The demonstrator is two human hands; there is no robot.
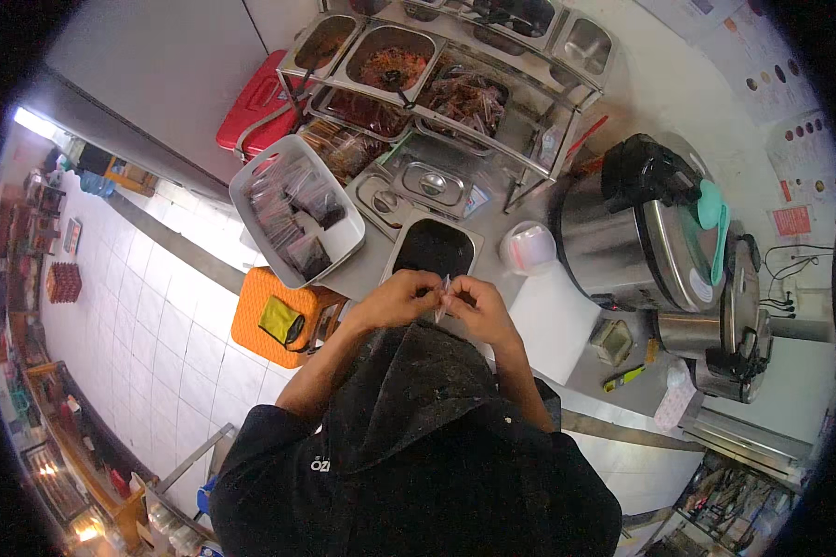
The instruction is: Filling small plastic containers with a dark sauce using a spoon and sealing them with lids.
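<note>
My left hand (409, 298) and my right hand (479, 306) meet in front of my chest, fingertips pinching a small clear plastic bag (446, 299) between them. What the bag holds is hard to make out. Just beyond the hands sits a steel pan (437, 244) with dark contents. To its left, a white plastic tub (352, 240) is tilted in view and holds several clear bags (306, 256) filled with something dark. A round clear plastic container (529, 247) with a whitish look stands right of the pan.
Lidded steel pans (432, 184) lie behind the dark pan, under a metal rack (501, 129) of food pans. Large steel cookers (613, 237) stand at right. A white board (550, 320) and a yellow-green cutter knife (623, 378) lie on the counter. An orange stool (247, 331) is at left.
</note>
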